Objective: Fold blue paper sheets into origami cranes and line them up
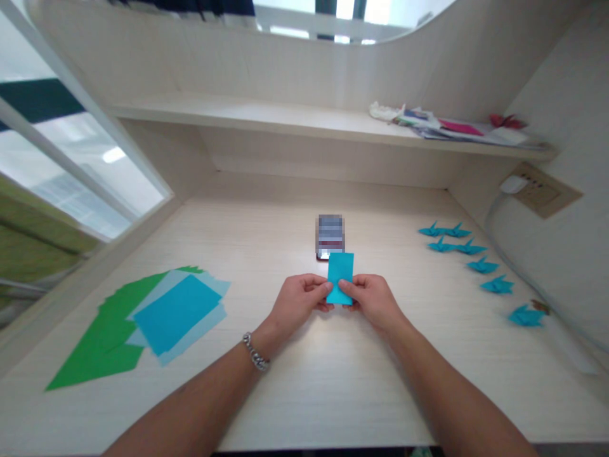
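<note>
Between my two hands a small blue rectangle of paper (340, 270) is held upright, its long sides running away from me. My left hand (302, 295) pinches its left edge, thumb on the front and fingers behind. On the opposite edge my right hand (373, 297) grips it the same way. Whether the paper is folded in layers I cannot tell. Just beyond it lies a phone (330, 233) with a blurred screen, its lower end partly covered by the paper.
Blue paper sheets (178, 314) overlap green paper (102, 343) at left. Several folded blue paper cranes (483, 265) line the right side, near a white cable (504, 247) from a wall socket (541, 190). Above the desk runs a shelf (266, 117) with papers (459, 127).
</note>
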Demonstrator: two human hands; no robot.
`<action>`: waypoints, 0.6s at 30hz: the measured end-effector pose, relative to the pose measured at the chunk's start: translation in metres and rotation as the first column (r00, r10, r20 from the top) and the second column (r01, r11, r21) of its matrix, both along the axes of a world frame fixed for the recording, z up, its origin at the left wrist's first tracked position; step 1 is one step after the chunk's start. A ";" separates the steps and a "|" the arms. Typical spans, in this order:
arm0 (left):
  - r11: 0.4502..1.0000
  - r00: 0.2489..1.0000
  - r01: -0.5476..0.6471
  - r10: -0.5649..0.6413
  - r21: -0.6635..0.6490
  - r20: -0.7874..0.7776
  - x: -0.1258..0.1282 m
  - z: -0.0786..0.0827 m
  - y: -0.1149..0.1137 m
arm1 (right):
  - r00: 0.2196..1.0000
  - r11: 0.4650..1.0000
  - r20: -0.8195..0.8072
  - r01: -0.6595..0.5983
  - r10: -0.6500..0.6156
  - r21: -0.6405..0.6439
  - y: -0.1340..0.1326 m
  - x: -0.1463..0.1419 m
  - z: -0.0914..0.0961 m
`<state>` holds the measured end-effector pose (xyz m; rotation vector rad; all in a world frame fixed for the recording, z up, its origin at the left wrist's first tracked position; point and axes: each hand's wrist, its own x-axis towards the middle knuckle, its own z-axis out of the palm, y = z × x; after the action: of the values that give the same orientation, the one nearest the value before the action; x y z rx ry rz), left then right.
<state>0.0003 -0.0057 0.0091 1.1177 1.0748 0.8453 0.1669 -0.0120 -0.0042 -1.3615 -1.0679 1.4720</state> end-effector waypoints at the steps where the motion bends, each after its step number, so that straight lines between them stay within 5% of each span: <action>1: 1.000 1.000 0.001 -0.001 0.003 -0.001 0.000 0.000 0.000 | 1.000 1.000 0.000 -0.002 0.002 -0.003 0.000 0.000 0.000; 7: 0.999 1.000 -0.012 0.013 0.032 -0.028 -0.001 -0.003 0.001 | 0.999 0.998 0.042 -0.026 0.024 0.051 0.001 -0.001 -0.002; 12: 0.999 0.999 -0.052 0.052 -0.003 -0.007 -0.003 -0.003 0.003 | 0.964 0.975 0.256 0.008 -0.066 0.221 -0.001 0.002 0.003; 18: 0.989 0.991 -0.126 0.129 -0.076 0.038 -0.005 -0.002 0.006 | 0.822 0.814 0.548 -0.210 -0.152 0.541 -0.009 0.014 0.022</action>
<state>-0.0044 0.0001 0.0068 0.9736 1.1422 0.9186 0.1810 -0.0208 0.0181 -1.3378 -1.7593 0.6218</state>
